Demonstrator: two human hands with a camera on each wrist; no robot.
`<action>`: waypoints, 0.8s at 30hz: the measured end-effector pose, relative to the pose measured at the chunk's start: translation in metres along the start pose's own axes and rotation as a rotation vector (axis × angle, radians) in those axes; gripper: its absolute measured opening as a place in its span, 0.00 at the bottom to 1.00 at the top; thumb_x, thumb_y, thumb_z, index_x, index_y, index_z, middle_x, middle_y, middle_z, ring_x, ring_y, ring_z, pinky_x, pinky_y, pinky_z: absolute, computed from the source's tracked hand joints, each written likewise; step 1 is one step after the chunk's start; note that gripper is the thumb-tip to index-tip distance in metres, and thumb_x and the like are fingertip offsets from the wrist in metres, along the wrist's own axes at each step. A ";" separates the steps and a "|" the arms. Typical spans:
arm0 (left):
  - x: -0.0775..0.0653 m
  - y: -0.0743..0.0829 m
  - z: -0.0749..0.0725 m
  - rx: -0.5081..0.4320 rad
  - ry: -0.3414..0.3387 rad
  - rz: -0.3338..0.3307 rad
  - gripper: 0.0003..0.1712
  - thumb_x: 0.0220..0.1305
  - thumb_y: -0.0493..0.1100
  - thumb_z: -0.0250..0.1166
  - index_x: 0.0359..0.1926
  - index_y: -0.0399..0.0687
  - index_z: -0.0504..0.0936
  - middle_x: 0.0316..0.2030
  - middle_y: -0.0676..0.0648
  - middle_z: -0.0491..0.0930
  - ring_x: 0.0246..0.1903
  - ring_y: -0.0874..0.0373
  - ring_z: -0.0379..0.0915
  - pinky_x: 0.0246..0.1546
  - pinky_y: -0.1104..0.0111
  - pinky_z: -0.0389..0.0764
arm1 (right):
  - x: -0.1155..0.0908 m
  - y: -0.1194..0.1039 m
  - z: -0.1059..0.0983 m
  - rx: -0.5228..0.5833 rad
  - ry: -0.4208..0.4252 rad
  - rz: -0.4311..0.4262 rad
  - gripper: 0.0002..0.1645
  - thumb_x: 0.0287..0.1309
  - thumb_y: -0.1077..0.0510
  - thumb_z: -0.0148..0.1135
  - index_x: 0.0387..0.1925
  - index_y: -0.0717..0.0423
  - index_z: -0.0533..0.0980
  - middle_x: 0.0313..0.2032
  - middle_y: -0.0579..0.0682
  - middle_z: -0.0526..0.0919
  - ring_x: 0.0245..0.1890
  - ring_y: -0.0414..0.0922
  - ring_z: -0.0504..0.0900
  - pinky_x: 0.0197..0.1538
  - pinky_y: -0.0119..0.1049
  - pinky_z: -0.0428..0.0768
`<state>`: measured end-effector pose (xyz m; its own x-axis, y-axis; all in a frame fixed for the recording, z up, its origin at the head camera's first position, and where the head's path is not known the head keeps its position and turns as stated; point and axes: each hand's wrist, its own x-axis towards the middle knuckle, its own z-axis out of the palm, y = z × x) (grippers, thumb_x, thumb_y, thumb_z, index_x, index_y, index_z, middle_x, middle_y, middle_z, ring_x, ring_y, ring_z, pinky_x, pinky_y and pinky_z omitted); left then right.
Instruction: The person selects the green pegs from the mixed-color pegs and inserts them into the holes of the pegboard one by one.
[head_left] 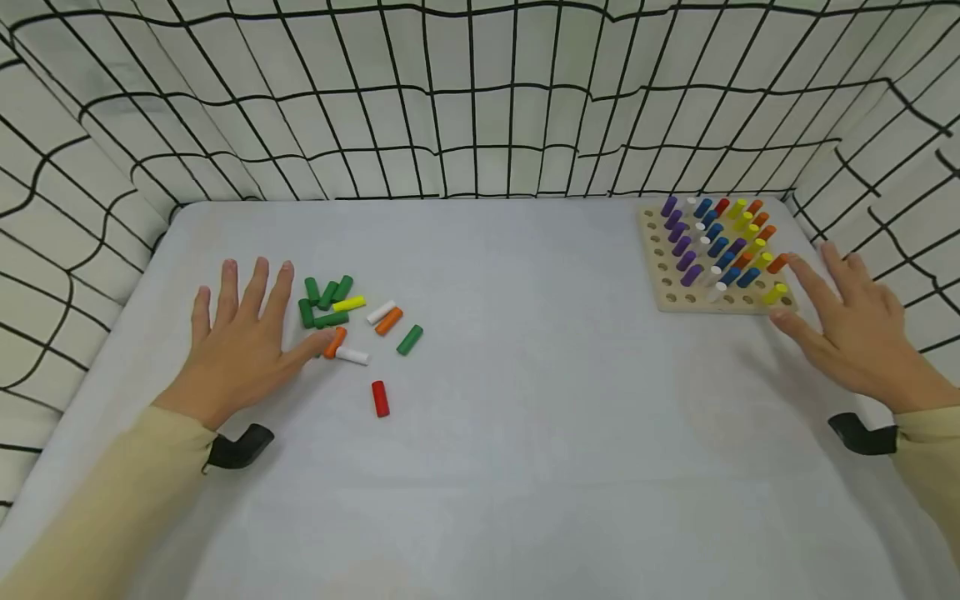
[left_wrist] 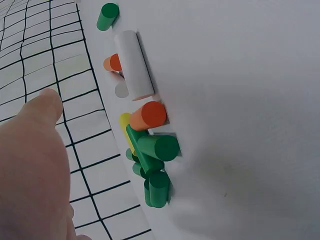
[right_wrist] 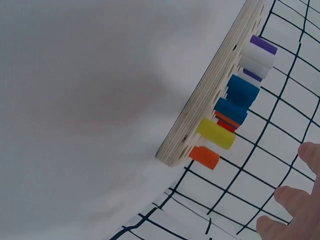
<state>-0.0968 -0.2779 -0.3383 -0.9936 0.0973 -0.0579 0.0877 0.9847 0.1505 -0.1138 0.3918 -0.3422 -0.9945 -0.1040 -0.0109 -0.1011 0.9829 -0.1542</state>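
My left hand (head_left: 243, 350) is spread flat with straight fingers at the left of the table, its thumb tip overlapping an orange peg (head_left: 335, 342) in the head view. Beside it lies a loose group of pegs: several green pegs (head_left: 332, 319), a yellow peg (head_left: 348, 304), white pegs (head_left: 352, 356) and another orange peg (head_left: 388, 321). On the far right, my right hand (head_left: 862, 333) hovers with spread fingers by the right edge of a wooden pegboard (head_left: 660, 287). Purple, white, blue, red, orange and yellow pegs stand in the board's holes. Neither hand grips anything.
A red peg (head_left: 380, 399) lies apart, nearer the front, and a lone green peg (head_left: 409, 340) rests right of the group. A black wire grid (head_left: 472, 92) borders the white table (head_left: 540, 400) at the back and both sides.
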 end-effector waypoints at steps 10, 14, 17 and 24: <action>0.010 0.024 -0.002 -0.013 0.020 0.034 0.61 0.68 0.80 0.47 0.84 0.51 0.34 0.83 0.34 0.32 0.82 0.34 0.13 0.77 0.30 0.25 | 0.001 0.019 0.010 0.000 0.029 0.009 0.55 0.75 0.31 0.48 0.83 0.53 0.35 0.82 0.64 0.27 0.82 0.71 0.29 0.75 0.81 0.36; 0.018 0.041 -0.001 -0.016 0.012 0.052 0.61 0.68 0.81 0.46 0.84 0.53 0.32 0.84 0.37 0.31 0.82 0.36 0.12 0.78 0.32 0.25 | 0.003 0.029 0.013 0.001 0.039 0.025 0.62 0.71 0.31 0.55 0.83 0.58 0.33 0.82 0.67 0.29 0.81 0.72 0.33 0.74 0.81 0.40; 0.024 0.055 0.000 -0.024 0.024 0.071 0.61 0.67 0.82 0.45 0.84 0.55 0.32 0.84 0.38 0.31 0.82 0.37 0.12 0.78 0.33 0.25 | 0.004 0.035 0.015 0.023 0.036 0.048 0.66 0.68 0.30 0.58 0.82 0.59 0.32 0.82 0.67 0.28 0.81 0.72 0.34 0.74 0.81 0.40; 0.038 0.086 0.005 -0.017 0.052 0.125 0.62 0.66 0.83 0.45 0.84 0.55 0.34 0.85 0.40 0.34 0.83 0.40 0.15 0.80 0.35 0.28 | 0.007 0.041 0.017 0.043 0.053 0.086 0.68 0.68 0.29 0.58 0.82 0.62 0.30 0.82 0.68 0.29 0.81 0.74 0.36 0.74 0.80 0.43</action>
<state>-0.1267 -0.1885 -0.3325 -0.9774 0.2110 0.0131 0.2101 0.9628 0.1699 -0.1242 0.4292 -0.3659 -0.9996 -0.0102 0.0256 -0.0151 0.9803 -0.1971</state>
